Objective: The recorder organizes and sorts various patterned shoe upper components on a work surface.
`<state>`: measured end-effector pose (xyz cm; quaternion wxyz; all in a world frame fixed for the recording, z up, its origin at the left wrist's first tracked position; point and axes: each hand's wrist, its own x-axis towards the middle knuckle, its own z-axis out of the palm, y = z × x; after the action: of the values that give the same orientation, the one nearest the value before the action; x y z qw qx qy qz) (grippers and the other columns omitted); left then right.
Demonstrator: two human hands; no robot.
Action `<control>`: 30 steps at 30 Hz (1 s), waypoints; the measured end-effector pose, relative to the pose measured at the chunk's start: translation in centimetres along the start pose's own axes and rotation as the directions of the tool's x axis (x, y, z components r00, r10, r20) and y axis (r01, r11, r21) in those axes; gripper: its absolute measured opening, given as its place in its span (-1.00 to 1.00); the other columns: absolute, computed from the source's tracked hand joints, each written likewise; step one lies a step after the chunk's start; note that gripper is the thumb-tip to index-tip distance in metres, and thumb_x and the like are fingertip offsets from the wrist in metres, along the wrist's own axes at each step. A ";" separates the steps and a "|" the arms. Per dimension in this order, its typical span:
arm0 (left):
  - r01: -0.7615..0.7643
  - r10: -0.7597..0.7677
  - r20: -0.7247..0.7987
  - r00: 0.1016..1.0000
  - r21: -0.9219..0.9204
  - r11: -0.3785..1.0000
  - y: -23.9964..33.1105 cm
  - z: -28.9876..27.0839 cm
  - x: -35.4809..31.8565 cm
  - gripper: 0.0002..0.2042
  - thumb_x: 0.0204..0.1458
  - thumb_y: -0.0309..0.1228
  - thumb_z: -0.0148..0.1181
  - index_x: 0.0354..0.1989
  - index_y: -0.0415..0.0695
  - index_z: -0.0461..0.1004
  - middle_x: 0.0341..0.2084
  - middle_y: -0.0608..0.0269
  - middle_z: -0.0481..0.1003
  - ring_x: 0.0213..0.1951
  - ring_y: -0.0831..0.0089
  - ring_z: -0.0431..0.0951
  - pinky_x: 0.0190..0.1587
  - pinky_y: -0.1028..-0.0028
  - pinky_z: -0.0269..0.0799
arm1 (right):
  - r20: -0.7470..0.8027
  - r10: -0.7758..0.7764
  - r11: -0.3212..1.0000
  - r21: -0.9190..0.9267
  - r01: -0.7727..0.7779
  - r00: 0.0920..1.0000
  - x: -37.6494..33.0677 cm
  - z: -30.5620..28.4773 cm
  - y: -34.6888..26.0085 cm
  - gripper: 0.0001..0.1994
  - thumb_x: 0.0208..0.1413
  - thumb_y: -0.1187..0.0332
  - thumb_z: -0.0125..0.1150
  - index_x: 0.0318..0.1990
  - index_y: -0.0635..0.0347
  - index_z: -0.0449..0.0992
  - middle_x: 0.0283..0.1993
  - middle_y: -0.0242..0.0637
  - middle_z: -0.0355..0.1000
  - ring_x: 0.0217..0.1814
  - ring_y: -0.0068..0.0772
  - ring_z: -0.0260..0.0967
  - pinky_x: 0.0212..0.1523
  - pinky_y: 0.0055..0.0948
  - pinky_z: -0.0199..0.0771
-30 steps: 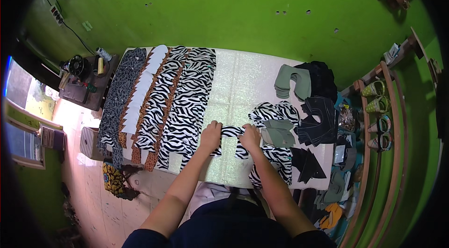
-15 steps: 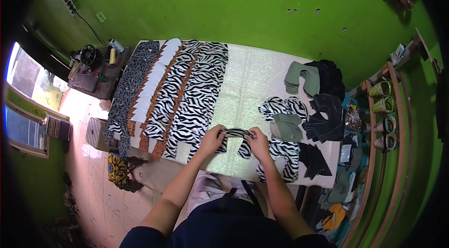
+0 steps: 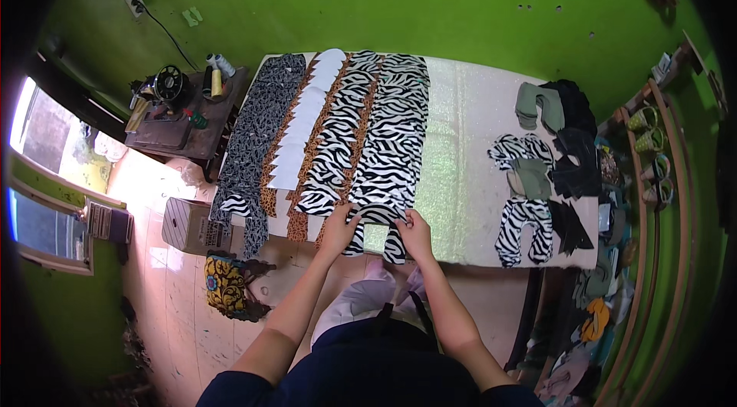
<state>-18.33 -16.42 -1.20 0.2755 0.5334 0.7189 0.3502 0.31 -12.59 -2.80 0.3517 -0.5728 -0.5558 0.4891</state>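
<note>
My left hand and my right hand pinch the two upper corners of a U-shaped zebra-print fabric piece. Its two legs hang down at the near edge of the table, and its top edge meets the near end of a long overlapping row of zebra-print pieces. Left of that row lie a second zebra-print row, orange-and-black spotted strips, a white row with jagged edges and a grey-black patterned row.
At the table's right lie a zebra-print U piece, green pieces and black pieces. A sewing machine with thread spools stands at the far left. Shoes hang on a wooden rack at right. A yellow-black patterned bundle sits below the table's left.
Both hands have carried the zebra-print piece leftward from the bare tabletop to the near end of the zebra-print row. The piece now lies flatter, and the view has shifted left.
</note>
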 end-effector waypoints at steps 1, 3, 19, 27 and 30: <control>-0.026 0.026 0.009 1.000 0.001 1.000 -0.4 0.0 0.1 -0.70 -0.06 -0.44 0.17 -0.15 -0.29 0.40 -0.24 -0.10 0.43 -0.17 0.03 0.44 -0.11 0.31 0.34 | -0.048 -0.048 0.998 -0.039 0.046 0.998 0.0 0.5 0.5 -0.73 -0.06 0.44 0.23 -0.19 0.36 0.41 -0.51 -0.36 0.36 -0.51 -0.65 0.19 -0.46 -0.61 0.27; -0.072 0.071 0.033 0.997 0.032 0.997 -1.2 0.0 0.3 -0.70 -0.07 -0.45 0.16 -0.14 -0.29 0.40 -0.25 -0.11 0.41 -0.17 0.02 0.42 -0.10 0.31 0.33 | -0.088 -0.092 0.977 -0.199 0.073 0.992 -0.2 0.9 0.6 -0.72 -0.07 0.42 0.22 -0.19 0.35 0.41 -0.50 -0.28 0.36 -0.51 -0.50 0.25 -0.42 -0.52 0.30; -0.544 0.481 0.264 0.836 0.515 0.663 -2.6 1.5 -3.4 -0.48 0.08 -0.22 -0.08 0.18 -0.24 0.14 0.19 0.04 0.14 0.21 0.19 0.13 0.21 0.19 0.02 | 0.194 -0.442 0.464 -0.786 0.408 0.876 -4.5 4.6 0.9 -0.51 0.08 0.22 -0.04 0.16 0.23 0.20 0.29 -0.10 0.01 0.33 -0.09 -0.06 0.24 0.03 -0.07; -0.504 0.427 0.276 0.861 0.578 0.641 -2.9 2.5 -3.7 -0.46 0.08 -0.18 -0.13 0.22 -0.18 0.10 0.24 0.14 0.06 0.26 0.27 0.05 0.26 0.18 -0.11 | 0.218 -0.330 0.494 -0.789 0.365 0.918 -4.2 4.4 2.3 -0.45 0.11 0.15 -0.08 0.23 0.17 0.11 0.36 -0.21 -0.10 0.40 -0.19 -0.19 0.29 0.06 -0.22; -0.431 0.363 0.235 0.902 0.566 0.703 -0.8 3.1 -3.8 -0.54 0.03 -0.32 -0.08 0.12 -0.24 0.21 0.17 -0.07 0.12 0.23 0.10 0.08 0.23 0.15 -0.05 | 0.176 -0.406 0.558 -0.729 0.396 0.897 -4.3 3.4 1.4 -0.57 0.09 0.24 -0.06 0.12 0.17 0.26 0.29 -0.17 0.03 0.36 -0.02 -0.15 0.28 0.11 -0.22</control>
<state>-15.37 -19.61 -3.60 0.0461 0.7528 0.6448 0.1241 -2.10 -17.48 -4.30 0.1891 -0.5270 -0.8199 0.1194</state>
